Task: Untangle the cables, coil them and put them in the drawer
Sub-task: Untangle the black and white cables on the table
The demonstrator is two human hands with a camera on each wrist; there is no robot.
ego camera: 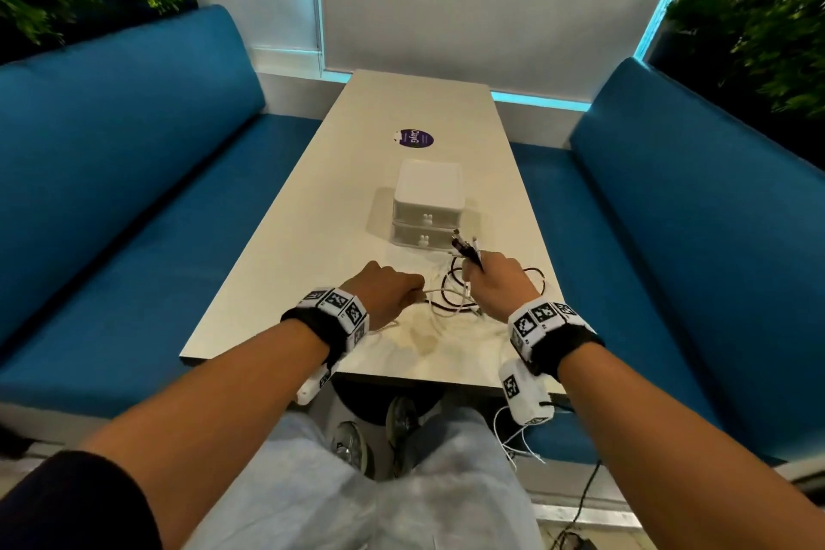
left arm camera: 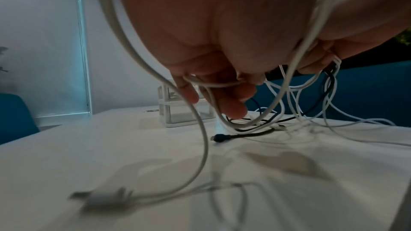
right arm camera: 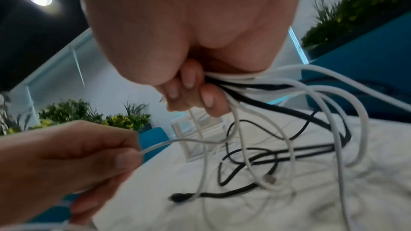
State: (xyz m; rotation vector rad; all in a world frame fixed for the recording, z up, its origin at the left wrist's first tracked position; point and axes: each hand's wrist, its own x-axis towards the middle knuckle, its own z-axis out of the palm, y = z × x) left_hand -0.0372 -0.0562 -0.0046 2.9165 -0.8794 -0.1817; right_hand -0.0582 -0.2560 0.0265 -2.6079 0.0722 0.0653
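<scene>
Right hand (ego camera: 495,281) fisted around a bundle of thin, smooth black and white cables (right arm camera: 278,129), left hand (ego camera: 388,290) pinching one white cable (right arm camera: 177,140), loose tangled loops on matte pale table (ego camera: 312,263), glossy white boxy two-drawer unit (ego camera: 426,203) just behind, both drawers closed, blue upholstered benches (ego camera: 134,174) either side.

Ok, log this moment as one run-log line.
stage: untangling | right hand: grips cable bundle | left hand: pinches white cable | drawer unit: closed | coiled: none
</scene>
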